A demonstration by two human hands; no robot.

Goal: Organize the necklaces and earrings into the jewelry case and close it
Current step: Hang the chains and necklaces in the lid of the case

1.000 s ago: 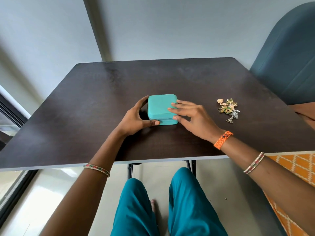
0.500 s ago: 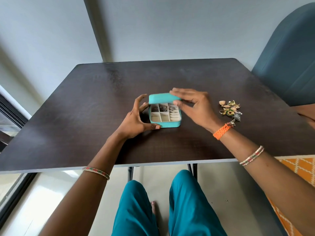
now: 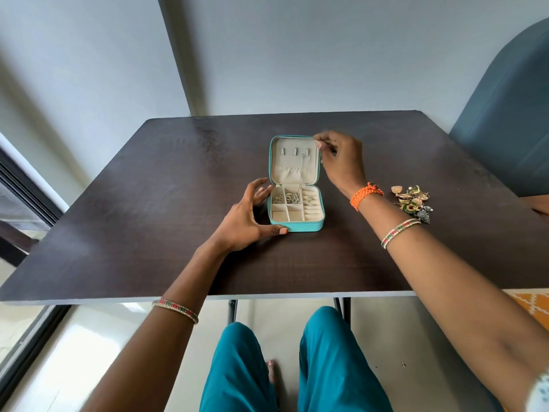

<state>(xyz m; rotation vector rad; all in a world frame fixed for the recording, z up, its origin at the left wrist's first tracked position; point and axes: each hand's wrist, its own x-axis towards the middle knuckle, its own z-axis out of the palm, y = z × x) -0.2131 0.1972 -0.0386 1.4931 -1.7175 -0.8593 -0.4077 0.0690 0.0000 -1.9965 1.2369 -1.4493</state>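
The small square teal jewelry case (image 3: 297, 226) lies open on the dark wooden table (image 3: 148, 203). The left hand (image 3: 246, 215) grips its near-left corner; the right hand (image 3: 341, 159) pinches the lid's far-right corner (a loose heap of gold earrings (image 3: 413, 200) lies right).

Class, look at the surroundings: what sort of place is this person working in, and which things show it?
Probably a room at home: a dark folding-style table set against plain walls, a blue upholstered chair beside it, and a patterned orange cushion or rug.
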